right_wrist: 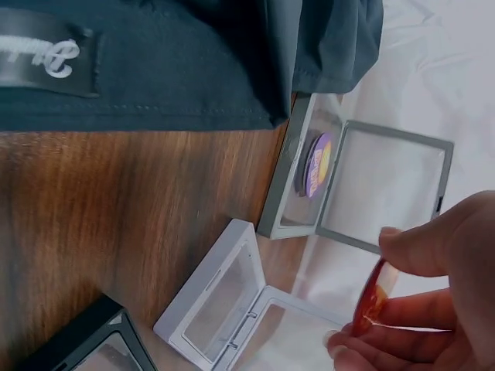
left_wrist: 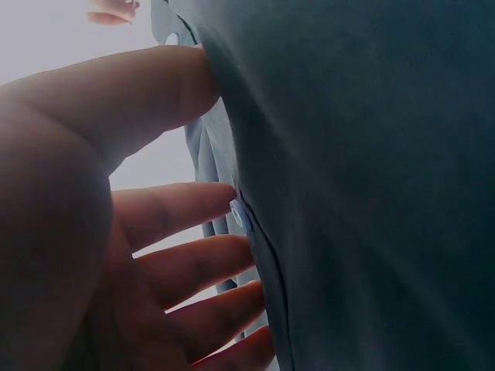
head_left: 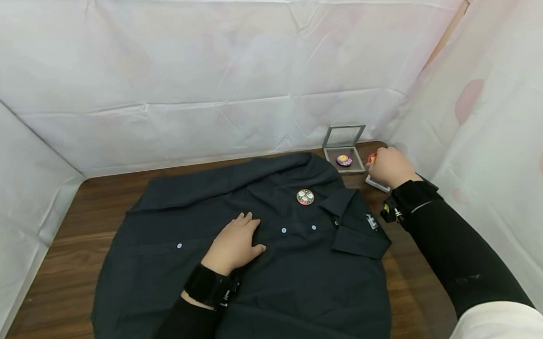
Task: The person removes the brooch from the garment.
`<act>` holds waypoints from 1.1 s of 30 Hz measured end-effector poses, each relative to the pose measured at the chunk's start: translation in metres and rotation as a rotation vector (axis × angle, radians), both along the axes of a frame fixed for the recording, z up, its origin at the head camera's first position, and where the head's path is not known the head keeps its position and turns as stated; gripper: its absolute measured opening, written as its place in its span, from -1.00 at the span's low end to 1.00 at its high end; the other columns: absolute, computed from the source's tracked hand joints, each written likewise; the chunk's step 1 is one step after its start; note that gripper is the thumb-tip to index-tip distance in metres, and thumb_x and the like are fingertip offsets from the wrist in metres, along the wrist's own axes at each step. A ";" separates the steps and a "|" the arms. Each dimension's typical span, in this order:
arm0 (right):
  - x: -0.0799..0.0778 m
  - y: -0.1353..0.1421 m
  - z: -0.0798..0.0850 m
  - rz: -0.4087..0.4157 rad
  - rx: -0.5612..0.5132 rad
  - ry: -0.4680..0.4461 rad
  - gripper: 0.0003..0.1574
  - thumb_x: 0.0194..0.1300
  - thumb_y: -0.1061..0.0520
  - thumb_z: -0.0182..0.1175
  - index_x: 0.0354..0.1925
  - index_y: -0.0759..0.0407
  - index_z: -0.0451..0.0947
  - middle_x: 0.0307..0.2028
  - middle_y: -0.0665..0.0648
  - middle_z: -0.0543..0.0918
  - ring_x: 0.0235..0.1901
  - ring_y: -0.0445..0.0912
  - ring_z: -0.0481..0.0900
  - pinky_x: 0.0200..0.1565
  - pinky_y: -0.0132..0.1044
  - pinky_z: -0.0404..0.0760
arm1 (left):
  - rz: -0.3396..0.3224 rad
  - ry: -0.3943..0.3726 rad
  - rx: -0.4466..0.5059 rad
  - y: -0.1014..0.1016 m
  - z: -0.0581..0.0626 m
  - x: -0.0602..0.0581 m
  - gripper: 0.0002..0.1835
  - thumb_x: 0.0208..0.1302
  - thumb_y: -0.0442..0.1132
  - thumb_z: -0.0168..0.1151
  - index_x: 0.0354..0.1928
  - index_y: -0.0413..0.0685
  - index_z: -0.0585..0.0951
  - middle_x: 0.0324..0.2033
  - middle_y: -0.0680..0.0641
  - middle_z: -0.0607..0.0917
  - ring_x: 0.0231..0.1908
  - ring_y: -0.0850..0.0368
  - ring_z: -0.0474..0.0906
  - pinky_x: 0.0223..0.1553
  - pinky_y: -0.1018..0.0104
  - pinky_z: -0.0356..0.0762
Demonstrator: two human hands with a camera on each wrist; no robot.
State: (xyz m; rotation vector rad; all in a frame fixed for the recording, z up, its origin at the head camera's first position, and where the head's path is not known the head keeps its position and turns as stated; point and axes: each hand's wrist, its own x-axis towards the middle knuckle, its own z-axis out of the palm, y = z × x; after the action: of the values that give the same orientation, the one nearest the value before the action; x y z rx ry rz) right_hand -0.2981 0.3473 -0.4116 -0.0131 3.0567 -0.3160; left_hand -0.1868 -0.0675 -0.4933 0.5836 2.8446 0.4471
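Observation:
A dark button-up shirt lies spread on the wooden table, its collar to the right. My left hand rests on the shirt front with fingers extended, near the button placket. At the far right, my right hand pinches a red badge between thumb and fingers, above an opened white display case. Fixed to the shirt's chest is a round patterned badge. Beyond the collar, a grey display case stands with its lid up, holding a purple and yellow badge.
A black case sits on the table beside the white one. White curtains hang behind the table and along both sides. A label is sewn inside the collar.

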 end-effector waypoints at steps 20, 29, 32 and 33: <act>-0.002 0.049 -0.032 -0.028 0.030 -0.164 -0.62 0.42 0.15 0.05 -0.34 0.45 0.62 -0.34 0.42 0.64 -0.37 0.21 0.55 -0.20 0.12 0.53 | -0.041 0.006 -0.015 0.019 0.004 0.007 -0.26 0.33 0.08 0.42 0.41 -0.18 0.51 0.48 -0.27 0.34 0.51 -0.23 0.16 0.48 -0.06 0.14; 0.000 0.046 -0.030 -0.028 0.041 -0.164 -0.62 0.47 0.13 0.07 -0.42 0.33 0.62 -0.39 0.33 0.64 -0.41 0.17 0.50 -0.22 0.07 0.50 | -0.033 0.008 -0.011 0.017 0.006 0.010 -0.27 0.32 0.06 0.43 0.41 -0.19 0.51 0.47 -0.28 0.36 0.50 -0.25 0.18 0.47 -0.06 0.17; -0.002 0.048 -0.031 -0.013 0.049 -0.166 -0.62 0.45 0.15 0.08 -0.51 0.27 0.56 -0.43 0.30 0.62 -0.43 0.15 0.47 -0.23 0.06 0.48 | -0.032 0.004 -0.016 0.017 0.006 0.010 -0.26 0.33 0.07 0.43 0.42 -0.18 0.50 0.47 -0.27 0.35 0.51 -0.24 0.17 0.47 -0.06 0.17; -0.003 0.049 -0.031 -0.010 0.049 -0.169 -0.62 0.45 0.16 0.08 -0.54 0.25 0.53 -0.45 0.29 0.60 -0.43 0.14 0.45 -0.23 0.05 0.47 | -0.031 0.005 -0.018 0.017 0.006 0.010 -0.26 0.33 0.07 0.43 0.42 -0.18 0.50 0.47 -0.27 0.35 0.51 -0.24 0.17 0.47 -0.06 0.17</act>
State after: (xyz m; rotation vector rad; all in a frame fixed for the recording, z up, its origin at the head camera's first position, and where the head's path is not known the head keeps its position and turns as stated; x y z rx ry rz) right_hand -0.3008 0.3961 -0.4428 0.0300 2.8965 -0.2295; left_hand -0.1768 -0.0508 -0.4869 0.6257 2.8365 0.4152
